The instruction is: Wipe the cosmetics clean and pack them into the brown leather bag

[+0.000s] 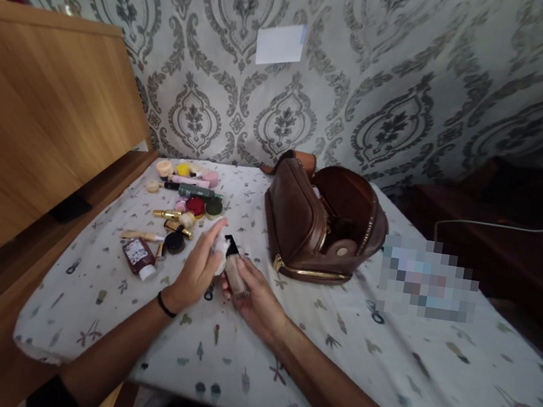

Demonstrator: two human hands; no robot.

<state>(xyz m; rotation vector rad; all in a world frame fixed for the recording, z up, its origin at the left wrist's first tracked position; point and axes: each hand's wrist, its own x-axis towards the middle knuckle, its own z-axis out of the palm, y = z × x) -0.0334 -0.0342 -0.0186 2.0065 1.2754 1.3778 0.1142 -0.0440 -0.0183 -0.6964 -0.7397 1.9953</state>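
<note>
My right hand (pixel 258 296) is wrapped round a small clear pump bottle (pixel 236 276) with beige contents and a black pump top, tilted over the table. Close beside it, my left hand (pixel 199 271) has its fingers closed on a crumpled white tissue (pixel 219 253), which is near the pump top; whether they touch is hard to tell. A brown bag (pixel 296 224) stands behind and to the right, its top unzipped and lid back. Left of my hands lie a dark red bottle with a white cap (pixel 138 257) and a round black jar (pixel 174 242).
Several cosmetics, including a red jar (pixel 195 206), a green tube (pixel 196 191) and a gold tube (pixel 167 214), lie at the table's back left. A wooden cabinet (pixel 46 111) borders the left side. A blurred-out object (pixel 427 279) lies on the right of the patterned cloth (pixel 223 365).
</note>
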